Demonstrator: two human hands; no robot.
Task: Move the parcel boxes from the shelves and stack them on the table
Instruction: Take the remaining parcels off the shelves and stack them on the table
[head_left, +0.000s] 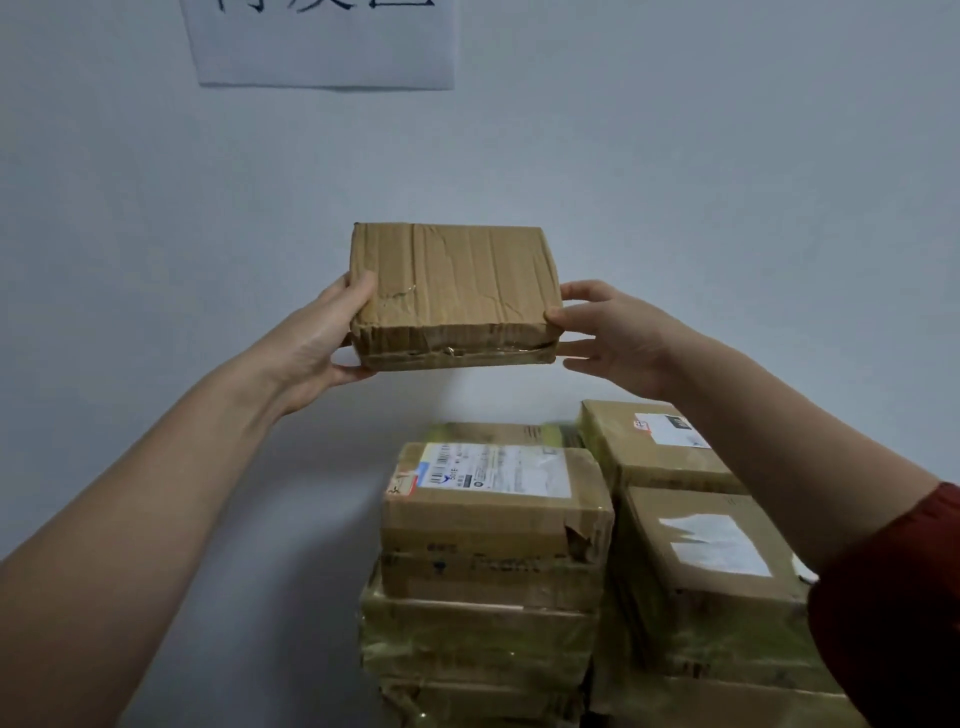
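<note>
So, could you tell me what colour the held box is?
The box is plain brown; head view.

A plain pale wall (727, 156) fills the view in dim, bluish light. A white paper sheet (322, 47) with dark characters hangs on it, cut off at the top.

Held box (454, 291) between hands, above two side-by-side box stacks (493, 545).

Creased matt cardboard box (452, 291) (glossy tape along its edge); stacked boxes (493, 519) shiny-taped.
</note>
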